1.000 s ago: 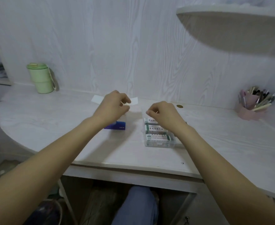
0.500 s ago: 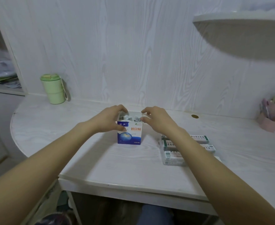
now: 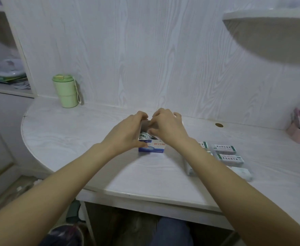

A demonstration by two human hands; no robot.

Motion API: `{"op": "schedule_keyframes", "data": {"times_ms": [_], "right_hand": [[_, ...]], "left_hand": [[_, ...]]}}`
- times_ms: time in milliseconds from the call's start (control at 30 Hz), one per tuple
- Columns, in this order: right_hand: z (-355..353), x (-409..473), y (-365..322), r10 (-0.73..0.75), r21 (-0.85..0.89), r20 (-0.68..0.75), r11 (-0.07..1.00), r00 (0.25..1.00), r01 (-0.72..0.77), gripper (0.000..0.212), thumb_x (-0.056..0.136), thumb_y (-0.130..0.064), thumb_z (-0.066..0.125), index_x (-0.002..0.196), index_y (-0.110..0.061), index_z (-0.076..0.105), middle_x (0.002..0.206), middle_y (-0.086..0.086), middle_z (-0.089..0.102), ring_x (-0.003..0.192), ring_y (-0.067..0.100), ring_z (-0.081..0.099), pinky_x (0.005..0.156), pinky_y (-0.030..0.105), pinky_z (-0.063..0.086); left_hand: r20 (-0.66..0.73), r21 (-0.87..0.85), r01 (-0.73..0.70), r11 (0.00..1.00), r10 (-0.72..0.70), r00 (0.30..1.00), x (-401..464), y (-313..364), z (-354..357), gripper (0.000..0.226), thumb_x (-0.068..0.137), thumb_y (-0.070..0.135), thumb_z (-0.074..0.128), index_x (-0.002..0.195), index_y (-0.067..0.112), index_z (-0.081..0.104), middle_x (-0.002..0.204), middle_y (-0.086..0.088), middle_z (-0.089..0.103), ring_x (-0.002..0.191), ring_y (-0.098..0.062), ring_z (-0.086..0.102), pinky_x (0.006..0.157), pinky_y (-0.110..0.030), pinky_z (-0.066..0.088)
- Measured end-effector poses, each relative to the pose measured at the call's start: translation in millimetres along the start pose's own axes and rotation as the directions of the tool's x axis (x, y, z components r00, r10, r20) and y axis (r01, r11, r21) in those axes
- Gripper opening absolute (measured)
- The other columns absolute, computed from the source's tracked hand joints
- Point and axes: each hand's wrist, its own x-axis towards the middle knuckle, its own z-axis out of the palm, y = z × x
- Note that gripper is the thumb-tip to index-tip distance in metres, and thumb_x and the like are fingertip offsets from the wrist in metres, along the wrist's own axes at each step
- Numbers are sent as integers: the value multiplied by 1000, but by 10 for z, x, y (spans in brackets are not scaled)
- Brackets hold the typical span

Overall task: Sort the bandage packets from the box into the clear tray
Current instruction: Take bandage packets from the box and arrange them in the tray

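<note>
Head view shows the left hand holding the box while the right hand pinches inside it near the clear tray; packets could spill if it tips.

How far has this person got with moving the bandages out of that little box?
Partly done: several packets already lie in the clear tray at the right. In hand: the left hand steadies the blue and white box while the right hand reaches into its open top. Left: more packets show inside the box.
</note>
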Motion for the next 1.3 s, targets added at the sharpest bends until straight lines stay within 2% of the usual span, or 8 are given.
{"op": "schedule_keyframes", "data": {"times_ms": [167,267,467,567,733,933,1167,1300], "right_hand": [[73,-25,-60,-19,-29,55,999,998,20,25,93,-27,50,91,-15,72,121,4,52,115,22,44,107,47,24],[71,-18,-52,11,51,50,999,999,-14,31,91,-36,53,79,-14,71,107,2,57,107,20,48,102,48,30],[32,-2,-62,13,2,65,1000,998,-13,25,91,-31,56,79,-14,69,91,4,54,94,24,51,86,41,33],[28,-13,-41,-5,-26,55,1000,998,6,21,94,-26,53,86,-15,68,100,5,56,102,25,51,92,43,34],[71,-23,-5,-53,-256,29,965,998,58,17,92,-15,50,100,-10,64,113,6,53,111,24,47,105,47,26],[73,-34,52,-98,-201,-40,976,994,88,18,92,-14,51,104,-10,64,121,3,52,113,21,45,104,41,28],[-140,27,110,-96,-205,-134,976,986,68,17,98,-19,44,103,-12,60,96,8,66,87,28,58,64,32,37],[-207,167,157,-15,-140,-116,990,993,-1,21,97,-21,43,102,-12,62,96,10,67,84,29,60,61,31,37]], "left_hand": [[-37,19,-20,1000,21,999,-48,-1,19,79,64,28,83,126,17,36,118,-4,55,103,-23,52,81,-43,46],[-45,25,-28,999,29,999,-69,3,24,77,65,27,82,125,17,36,115,-4,55,101,-22,51,79,-42,46],[-56,26,-34,999,35,998,-97,9,29,77,66,28,82,127,17,35,117,-3,54,103,-22,50,80,-40,46],[-43,33,-36,999,37,998,-79,-1,31,79,65,29,83,127,18,35,121,-3,53,104,-22,50,81,-40,46],[-39,47,-48,998,50,998,-66,9,27,80,66,31,83,128,15,35,126,-2,51,107,-20,48,82,-37,45],[9,33,-15,999,15,1000,-3,15,-4,84,65,30,84,130,16,34,127,-4,50,109,-21,50,86,-41,47],[114,69,19,997,-27,993,233,-29,-61,89,63,34,85,133,16,33,129,-6,52,110,-24,52,89,-41,46],[221,48,60,997,-69,973,409,-40,-118,90,67,28,85,137,12,32,141,-6,47,122,-24,49,97,-35,43]]}}
